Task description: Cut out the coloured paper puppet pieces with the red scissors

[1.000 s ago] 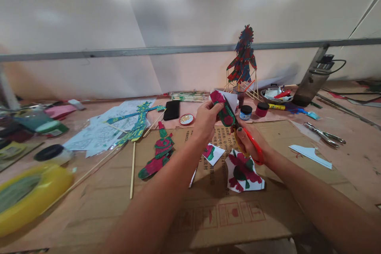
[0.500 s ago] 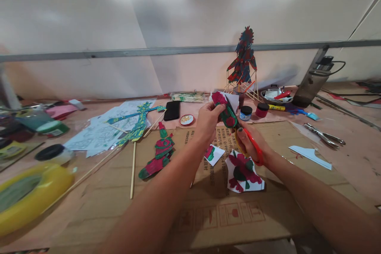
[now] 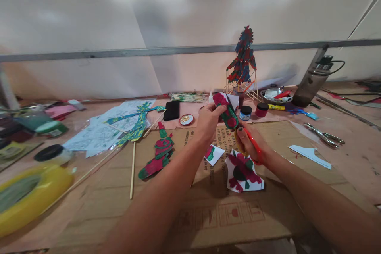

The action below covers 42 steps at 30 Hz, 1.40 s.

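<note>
My left hand (image 3: pixel 209 116) pinches a painted paper cutout (image 3: pixel 229 118), crimson and green with white margin at its far side. In my right hand (image 3: pixel 253 143) is a pair of scissors (image 3: pixel 255 143) with red handles; its dark blades lie along the cutout's right edge. Below my hands, on the cardboard, rests a white paper piece with a crimson and green flower (image 3: pixel 244 171). A smaller painted scrap (image 3: pixel 213 154) lies to its left. Left of my forearm is a crimson and green paper figure (image 3: pixel 159 152).
Flattened cardboard (image 3: pixel 226 226) covers the front of the table. Behind stand paint jars (image 3: pixel 245 113), a stick-framed painted figure (image 3: pixel 242 57) and a bottle (image 3: pixel 312 83). Pliers (image 3: pixel 324 135) lie right; a phone (image 3: pixel 172 110), blue-yellow cutout (image 3: pixel 138 123) and yellow tape roll (image 3: pixel 56 178) lie left.
Both hands stay nearly in place. The cutout has shifted very slightly against the scissor blades, while the loose pieces on the cardboard have not moved.
</note>
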{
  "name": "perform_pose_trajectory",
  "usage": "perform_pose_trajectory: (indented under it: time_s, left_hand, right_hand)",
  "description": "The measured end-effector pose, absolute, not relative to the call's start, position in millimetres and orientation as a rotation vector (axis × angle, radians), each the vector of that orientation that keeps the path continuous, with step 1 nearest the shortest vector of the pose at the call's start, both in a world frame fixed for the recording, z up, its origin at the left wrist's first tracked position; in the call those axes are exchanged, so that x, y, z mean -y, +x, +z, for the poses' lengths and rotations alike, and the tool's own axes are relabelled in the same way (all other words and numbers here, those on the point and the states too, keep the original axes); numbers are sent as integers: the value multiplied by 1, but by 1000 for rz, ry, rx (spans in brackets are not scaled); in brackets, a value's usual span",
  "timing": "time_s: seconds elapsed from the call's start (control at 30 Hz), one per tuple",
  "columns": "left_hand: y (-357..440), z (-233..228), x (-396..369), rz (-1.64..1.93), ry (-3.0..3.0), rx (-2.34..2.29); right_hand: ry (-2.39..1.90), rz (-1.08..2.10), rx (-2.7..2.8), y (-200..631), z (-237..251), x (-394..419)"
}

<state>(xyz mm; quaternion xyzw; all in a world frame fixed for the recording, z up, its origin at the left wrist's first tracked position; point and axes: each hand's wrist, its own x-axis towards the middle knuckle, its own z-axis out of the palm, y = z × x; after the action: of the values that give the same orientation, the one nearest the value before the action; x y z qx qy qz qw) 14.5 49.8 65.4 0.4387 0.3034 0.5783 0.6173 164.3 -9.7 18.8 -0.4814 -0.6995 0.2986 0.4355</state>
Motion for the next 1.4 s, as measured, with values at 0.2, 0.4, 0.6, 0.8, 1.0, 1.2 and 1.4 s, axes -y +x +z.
perform_pose_trajectory:
  time_s: [0.2,0.4,0.6,0.8,1.0,1.2,1.4]
  left_hand:
    - [14,64,-51,1330,1009,-698]
    - [14,64,-50,1332,990,-677]
    - [13,64,-51,1345,993,-688]
    - [14,64,-52,1351,1003,-704]
    - [14,63,-50,1334,1014,-707]
    - [15,63,-50,1331,1012,-709]
    - [15,63,-50,1329,1005,-712]
  right_hand:
    - [-1213,689,1743,165,17,8]
    - [-1218,662,1753,166,18,9]
    - [-1202,702,1773,166,19,9]
    - [-1191,698,1800,166,20,11]
    - [-1211,613,1809,167,21,10]
    - [-1218,655,1799,166,23,11]
    - [-1212,662,1784,166,21,11]
